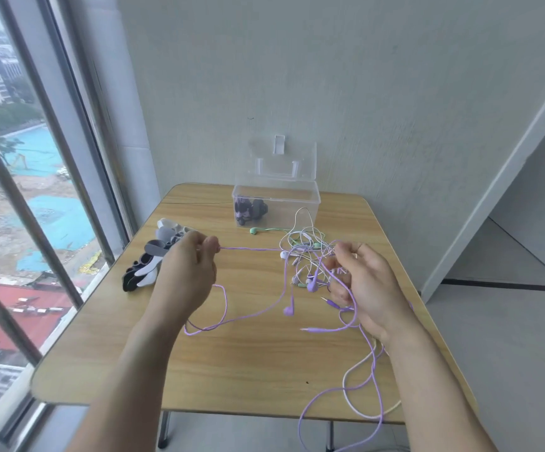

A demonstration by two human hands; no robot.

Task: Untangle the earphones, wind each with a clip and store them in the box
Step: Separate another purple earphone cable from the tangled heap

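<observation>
Just left hand (187,272) pinching purple cord (251,248), right hand (367,285) gripping tangle (307,256)

Wooden table (238,363): clear box (277,203), clips (153,259), tangled earphones (307,256).

head view – worn high, facing forward and down, table (232,370) near

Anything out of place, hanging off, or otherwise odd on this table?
Yes. A purple cable and a white cable from the tangle loop over the table's near edge, hanging free by the right hand. Nothing looks spilled or damaged.
</observation>
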